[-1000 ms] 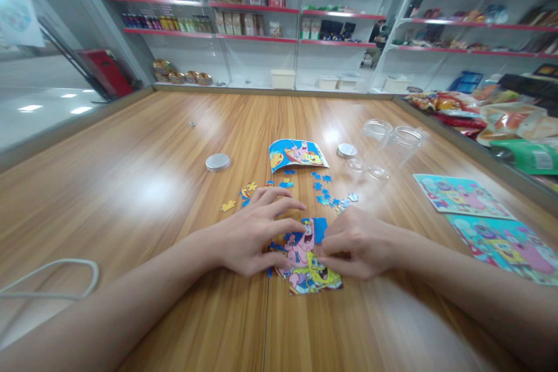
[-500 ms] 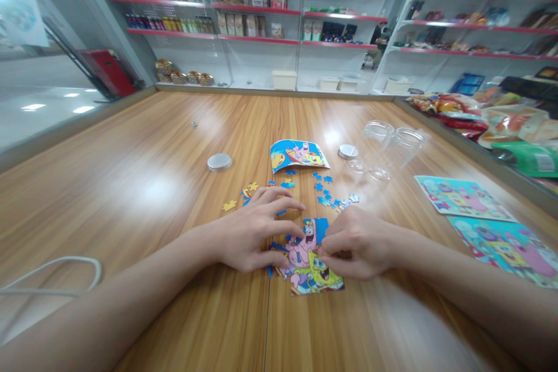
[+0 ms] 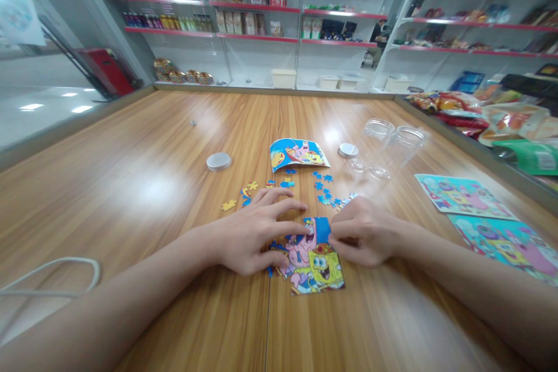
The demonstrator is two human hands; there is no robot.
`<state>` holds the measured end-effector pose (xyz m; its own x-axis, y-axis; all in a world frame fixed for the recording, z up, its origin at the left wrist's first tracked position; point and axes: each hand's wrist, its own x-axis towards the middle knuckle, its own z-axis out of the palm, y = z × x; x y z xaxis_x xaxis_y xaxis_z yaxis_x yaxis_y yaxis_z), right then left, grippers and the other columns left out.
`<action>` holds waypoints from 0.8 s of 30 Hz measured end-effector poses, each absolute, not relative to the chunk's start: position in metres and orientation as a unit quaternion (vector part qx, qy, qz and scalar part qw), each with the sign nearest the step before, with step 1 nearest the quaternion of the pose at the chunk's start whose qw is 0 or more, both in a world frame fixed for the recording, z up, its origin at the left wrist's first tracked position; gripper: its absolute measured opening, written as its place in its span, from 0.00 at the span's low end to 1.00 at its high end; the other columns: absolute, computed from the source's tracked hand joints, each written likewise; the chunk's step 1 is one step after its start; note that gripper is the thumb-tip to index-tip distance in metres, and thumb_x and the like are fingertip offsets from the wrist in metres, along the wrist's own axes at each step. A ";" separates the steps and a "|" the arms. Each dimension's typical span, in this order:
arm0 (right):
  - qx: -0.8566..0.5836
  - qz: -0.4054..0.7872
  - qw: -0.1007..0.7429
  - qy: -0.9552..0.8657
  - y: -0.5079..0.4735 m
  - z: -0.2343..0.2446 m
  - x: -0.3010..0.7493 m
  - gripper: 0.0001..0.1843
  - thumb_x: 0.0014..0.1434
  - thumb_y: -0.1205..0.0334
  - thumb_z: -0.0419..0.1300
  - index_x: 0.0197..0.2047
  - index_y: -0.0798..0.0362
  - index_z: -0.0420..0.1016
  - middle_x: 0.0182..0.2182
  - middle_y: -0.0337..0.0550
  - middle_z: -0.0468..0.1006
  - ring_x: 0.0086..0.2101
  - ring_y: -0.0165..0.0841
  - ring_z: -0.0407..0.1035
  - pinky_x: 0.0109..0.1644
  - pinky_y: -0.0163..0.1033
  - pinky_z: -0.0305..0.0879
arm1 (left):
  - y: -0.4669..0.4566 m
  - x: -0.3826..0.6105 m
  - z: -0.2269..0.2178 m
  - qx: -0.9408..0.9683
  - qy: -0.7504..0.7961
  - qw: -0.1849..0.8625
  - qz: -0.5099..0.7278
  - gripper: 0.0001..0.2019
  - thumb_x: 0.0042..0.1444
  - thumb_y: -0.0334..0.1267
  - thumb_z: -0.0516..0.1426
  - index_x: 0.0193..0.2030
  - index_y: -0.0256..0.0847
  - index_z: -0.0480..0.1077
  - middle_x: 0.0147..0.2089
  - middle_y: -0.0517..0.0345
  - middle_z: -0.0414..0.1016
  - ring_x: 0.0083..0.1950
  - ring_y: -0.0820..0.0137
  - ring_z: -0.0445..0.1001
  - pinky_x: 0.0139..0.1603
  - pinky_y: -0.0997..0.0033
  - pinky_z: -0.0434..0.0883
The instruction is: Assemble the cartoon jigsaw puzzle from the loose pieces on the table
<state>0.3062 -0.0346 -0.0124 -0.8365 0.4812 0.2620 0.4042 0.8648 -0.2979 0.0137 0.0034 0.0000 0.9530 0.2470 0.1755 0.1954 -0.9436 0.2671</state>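
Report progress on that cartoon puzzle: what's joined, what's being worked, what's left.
Done: a joined puzzle block lies on the table, two cartoon figures showing. In hand: the left hand rests spread on its left edge; the right hand is curled at its upper right edge, any piece in it hidden. Left: loose blue pieces and yellow pieces lie scattered beyond the hands.

Bare, unsleeved forearms lead to a slender-fingered left hand (image 3: 257, 233) and right hand (image 3: 367, 233).
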 end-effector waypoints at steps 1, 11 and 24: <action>-0.234 0.106 0.178 -0.950 -0.035 -0.012 0.305 0.15 0.62 0.65 0.56 0.23 0.53 0.65 0.18 0.34 0.65 0.20 0.25 0.56 0.27 0.36 0.47 | 0.003 0.014 0.000 0.981 0.113 0.124 0.102 0.27 0.62 0.54 0.58 0.65 0.47 0.67 0.69 0.44 0.61 0.71 0.43 0.53 0.69 0.35 0.55; -0.212 0.156 0.163 -0.951 -0.033 -0.012 0.304 0.15 0.59 0.67 0.56 0.21 0.52 0.62 0.19 0.35 0.65 0.21 0.26 0.56 0.26 0.36 0.48 | 0.004 0.014 -0.001 0.980 0.108 0.126 0.113 0.27 0.61 0.54 0.59 0.64 0.48 0.68 0.68 0.43 0.62 0.69 0.42 0.57 0.69 0.35 0.54; -0.164 0.178 0.163 -0.957 -0.040 -0.009 0.302 0.15 0.53 0.70 0.57 0.19 0.51 0.56 0.18 0.34 0.62 0.20 0.27 0.55 0.26 0.39 0.45 | 0.004 0.014 -0.002 0.979 0.096 0.133 0.119 0.27 0.61 0.52 0.59 0.65 0.48 0.68 0.68 0.44 0.63 0.70 0.41 0.55 0.68 0.34 0.55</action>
<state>0.3019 -0.0398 -0.0091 -0.8930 0.3717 0.2539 0.2559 0.8832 -0.3931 0.0143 0.0035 -0.0019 0.9534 0.2190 0.2073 0.1557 -0.9462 0.2837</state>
